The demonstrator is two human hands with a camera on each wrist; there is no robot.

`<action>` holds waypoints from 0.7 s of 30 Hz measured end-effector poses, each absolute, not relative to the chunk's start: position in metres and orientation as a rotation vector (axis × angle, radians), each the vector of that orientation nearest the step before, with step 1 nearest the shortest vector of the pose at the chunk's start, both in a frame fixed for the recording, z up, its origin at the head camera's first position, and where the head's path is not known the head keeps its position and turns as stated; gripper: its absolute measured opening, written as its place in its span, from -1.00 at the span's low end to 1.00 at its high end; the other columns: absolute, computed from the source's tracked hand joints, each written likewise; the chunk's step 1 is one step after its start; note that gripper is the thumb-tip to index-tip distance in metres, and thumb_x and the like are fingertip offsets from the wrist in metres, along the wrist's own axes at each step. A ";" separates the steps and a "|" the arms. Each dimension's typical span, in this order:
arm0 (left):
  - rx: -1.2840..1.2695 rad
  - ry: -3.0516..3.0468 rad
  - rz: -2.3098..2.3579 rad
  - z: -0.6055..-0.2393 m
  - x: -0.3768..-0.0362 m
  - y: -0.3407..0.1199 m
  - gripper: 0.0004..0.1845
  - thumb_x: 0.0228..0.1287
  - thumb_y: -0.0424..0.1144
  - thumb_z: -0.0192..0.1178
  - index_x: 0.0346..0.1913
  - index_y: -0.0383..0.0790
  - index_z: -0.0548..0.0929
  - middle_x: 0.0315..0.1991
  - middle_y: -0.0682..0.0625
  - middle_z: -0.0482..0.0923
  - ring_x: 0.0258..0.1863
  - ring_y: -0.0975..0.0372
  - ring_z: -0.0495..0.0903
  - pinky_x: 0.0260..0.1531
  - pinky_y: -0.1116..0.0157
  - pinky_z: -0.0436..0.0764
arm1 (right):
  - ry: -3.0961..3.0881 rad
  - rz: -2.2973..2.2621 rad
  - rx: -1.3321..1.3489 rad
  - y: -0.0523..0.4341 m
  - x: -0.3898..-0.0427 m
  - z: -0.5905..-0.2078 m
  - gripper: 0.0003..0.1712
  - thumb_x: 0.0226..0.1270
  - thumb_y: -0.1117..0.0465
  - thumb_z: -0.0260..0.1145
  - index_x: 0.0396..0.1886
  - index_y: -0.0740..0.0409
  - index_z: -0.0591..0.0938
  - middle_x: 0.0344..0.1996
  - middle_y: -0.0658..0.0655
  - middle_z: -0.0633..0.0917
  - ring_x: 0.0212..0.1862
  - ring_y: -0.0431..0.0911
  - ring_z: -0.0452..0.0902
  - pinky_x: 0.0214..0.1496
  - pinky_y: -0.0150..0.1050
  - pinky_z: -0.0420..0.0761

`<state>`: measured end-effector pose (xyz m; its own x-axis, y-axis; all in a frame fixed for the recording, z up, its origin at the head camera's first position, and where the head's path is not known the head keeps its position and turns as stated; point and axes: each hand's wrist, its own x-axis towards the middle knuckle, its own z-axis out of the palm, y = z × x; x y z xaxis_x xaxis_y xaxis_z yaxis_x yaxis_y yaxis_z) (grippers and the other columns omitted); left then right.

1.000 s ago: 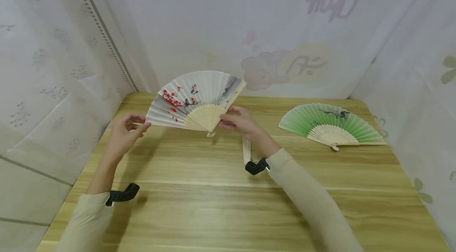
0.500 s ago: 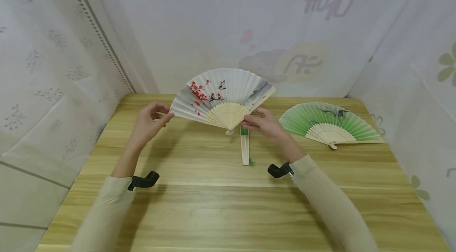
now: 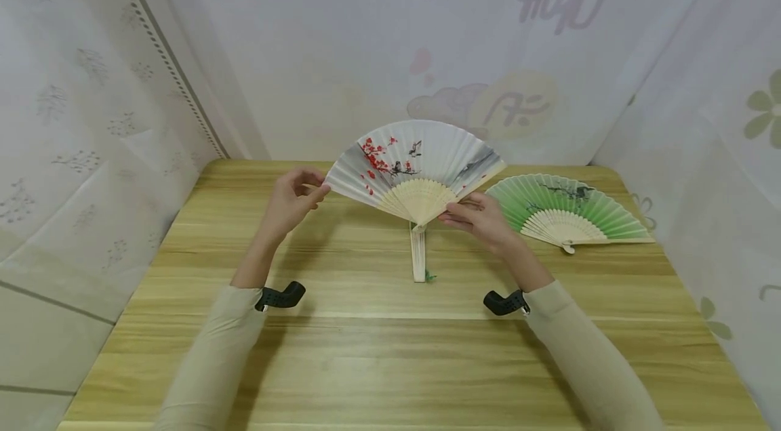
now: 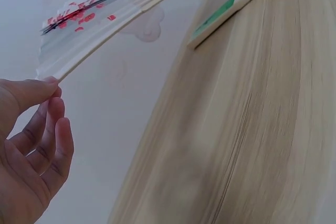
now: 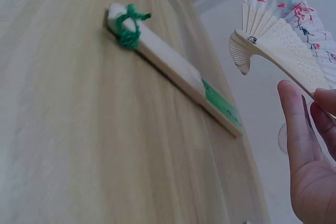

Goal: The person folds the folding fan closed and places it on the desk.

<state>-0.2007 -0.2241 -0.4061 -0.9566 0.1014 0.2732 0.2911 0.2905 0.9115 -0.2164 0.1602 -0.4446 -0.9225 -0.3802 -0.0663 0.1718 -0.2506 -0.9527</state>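
Note:
A white paper fan (image 3: 417, 163) painted with red blossoms is spread wide and held up above the wooden table (image 3: 378, 363). My left hand (image 3: 295, 197) pinches its left outer rib at the tip (image 4: 44, 80). My right hand (image 3: 478, 214) grips the right outer rib near the bamboo pivot (image 5: 247, 51). Under the fan a folded fan (image 3: 418, 255) with a green cord (image 5: 127, 24) lies on the table, pointing toward me.
A green fan (image 3: 564, 211) lies spread flat on the table at the back right, just beyond my right hand. White patterned curtains enclose the table on the left, back and right.
Both hands carried the spread white fan to the right, from the table's left part to above the folded fan, nearer the green fan.

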 end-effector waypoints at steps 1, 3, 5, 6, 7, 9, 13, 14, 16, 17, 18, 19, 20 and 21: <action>-0.368 -2.388 -1.753 -0.403 -0.199 -0.221 -0.77 0.36 -0.52 0.28 -0.01 -0.58 0.55 -0.15 -0.41 0.61 -0.42 0.27 0.63 -0.45 0.32 0.69 | 1.668 -2.224 -0.247 0.162 -0.215 -0.445 -0.82 0.51 0.50 0.19 -0.02 0.60 0.50 -0.20 0.34 0.74 -0.11 0.08 0.74 0.13 0.00 0.60; -0.376 -2.386 -1.773 -0.397 -0.195 -0.216 -0.77 0.36 -0.54 0.27 -0.01 -0.60 0.54 -0.14 -0.43 0.60 -0.43 0.26 0.62 -0.44 0.29 0.70 | 1.680 -2.220 -0.235 0.164 -0.213 -0.446 -0.84 0.50 0.49 0.20 -0.06 0.57 0.51 -0.20 0.33 0.73 -0.11 0.08 0.74 0.11 -0.03 0.62; -0.382 -2.381 -1.789 -0.394 -0.192 -0.212 -0.77 0.36 -0.55 0.26 -0.01 -0.61 0.53 -0.14 -0.44 0.59 -0.44 0.25 0.62 -0.44 0.28 0.70 | 1.684 -2.215 -0.235 0.166 -0.211 -0.448 -0.85 0.50 0.48 0.21 -0.08 0.57 0.51 -0.19 0.34 0.73 -0.10 0.09 0.73 0.11 -0.04 0.62; -0.384 -2.381 -1.786 -0.394 -0.192 -0.212 -0.78 0.36 -0.55 0.26 -0.01 -0.61 0.53 -0.15 -0.44 0.59 -0.44 0.26 0.62 -0.44 0.29 0.70 | 1.685 -2.213 -0.238 0.168 -0.211 -0.449 -0.84 0.51 0.47 0.21 -0.08 0.58 0.50 -0.19 0.35 0.73 -0.10 0.09 0.73 0.11 -0.04 0.62; -0.375 -2.378 -1.786 -0.396 -0.193 -0.212 -0.78 0.37 -0.54 0.26 -0.02 -0.60 0.53 -0.15 -0.43 0.59 -0.44 0.25 0.62 -0.44 0.30 0.70 | 1.682 -2.217 -0.236 0.169 -0.210 -0.450 -0.83 0.51 0.47 0.21 -0.08 0.59 0.51 -0.19 0.36 0.73 -0.09 0.10 0.73 0.11 -0.04 0.63; -0.362 -2.378 -1.780 -0.402 -0.195 -0.213 -0.78 0.38 -0.51 0.28 -0.01 -0.56 0.55 -0.16 -0.38 0.60 -0.44 0.25 0.62 -0.44 0.29 0.70 | 1.672 -2.225 -0.230 0.171 -0.209 -0.452 -0.82 0.51 0.46 0.21 -0.08 0.59 0.50 -0.19 0.37 0.72 -0.09 0.11 0.73 0.11 -0.04 0.62; -0.360 -2.379 -1.763 -0.416 -0.202 -0.216 -0.78 0.39 -0.46 0.29 0.01 -0.49 0.57 -0.16 -0.32 0.61 -0.43 0.23 0.63 -0.45 0.31 0.70 | 1.666 -2.239 -0.202 0.173 -0.207 -0.455 -0.84 0.52 0.46 0.20 -0.08 0.57 0.50 -0.19 0.35 0.72 -0.09 0.11 0.73 0.10 -0.05 0.63; -0.366 -2.379 -1.760 -0.417 -0.202 -0.216 -0.78 0.39 -0.46 0.29 0.01 -0.48 0.57 -0.16 -0.30 0.61 -0.44 0.23 0.62 -0.45 0.31 0.69 | 1.663 -2.243 -0.195 0.174 -0.207 -0.455 -0.84 0.52 0.46 0.19 -0.07 0.56 0.50 -0.19 0.34 0.72 -0.08 0.11 0.73 0.10 -0.05 0.63; -0.377 -2.368 -1.763 -0.418 -0.202 -0.216 -0.78 0.39 -0.47 0.29 0.01 -0.49 0.57 -0.15 -0.31 0.61 -0.44 0.22 0.61 -0.47 0.35 0.68 | 1.661 -2.242 -0.193 0.174 -0.206 -0.455 -0.83 0.52 0.46 0.19 -0.05 0.57 0.50 -0.18 0.35 0.72 -0.08 0.12 0.73 0.11 -0.05 0.62; -0.379 -2.363 -1.766 -0.418 -0.201 -0.215 -0.78 0.39 -0.48 0.28 0.01 -0.50 0.57 -0.15 -0.33 0.61 -0.45 0.22 0.61 -0.48 0.35 0.67 | 1.659 -2.243 -0.191 0.174 -0.206 -0.454 -0.82 0.52 0.47 0.20 -0.04 0.58 0.50 -0.18 0.35 0.72 -0.08 0.12 0.73 0.11 -0.04 0.62; -0.378 -2.354 -1.774 -0.417 -0.200 -0.214 -0.79 0.38 -0.49 0.28 0.00 -0.51 0.57 -0.16 -0.35 0.60 -0.46 0.21 0.60 -0.49 0.36 0.66 | 1.657 -2.242 -0.192 0.173 -0.206 -0.454 -0.81 0.51 0.47 0.20 -0.04 0.59 0.49 -0.17 0.36 0.72 -0.08 0.12 0.73 0.11 -0.04 0.62; -0.379 -2.348 -1.781 -0.414 -0.197 -0.213 -0.79 0.38 -0.51 0.27 0.00 -0.54 0.56 -0.16 -0.37 0.60 -0.46 0.22 0.60 -0.50 0.38 0.65 | 1.659 -2.240 -0.198 0.172 -0.206 -0.454 -0.80 0.51 0.47 0.20 -0.03 0.60 0.49 -0.17 0.37 0.71 -0.07 0.12 0.73 0.12 -0.03 0.62; -0.372 -2.341 -1.789 -0.411 -0.195 -0.212 -0.79 0.38 -0.53 0.26 -0.01 -0.56 0.56 -0.16 -0.39 0.59 -0.47 0.22 0.60 -0.50 0.38 0.65 | 1.657 -2.239 -0.202 0.172 -0.206 -0.454 -0.80 0.51 0.48 0.20 -0.03 0.61 0.49 -0.17 0.38 0.71 -0.07 0.13 0.72 0.12 -0.02 0.61; -0.368 -2.336 -1.797 -0.408 -0.193 -0.211 -0.79 0.37 -0.55 0.25 -0.01 -0.58 0.55 -0.17 -0.41 0.59 -0.47 0.23 0.59 -0.50 0.38 0.65 | 1.657 -2.237 -0.205 0.171 -0.206 -0.454 -0.79 0.51 0.48 0.20 -0.03 0.62 0.48 -0.17 0.39 0.71 -0.07 0.13 0.72 0.12 -0.01 0.61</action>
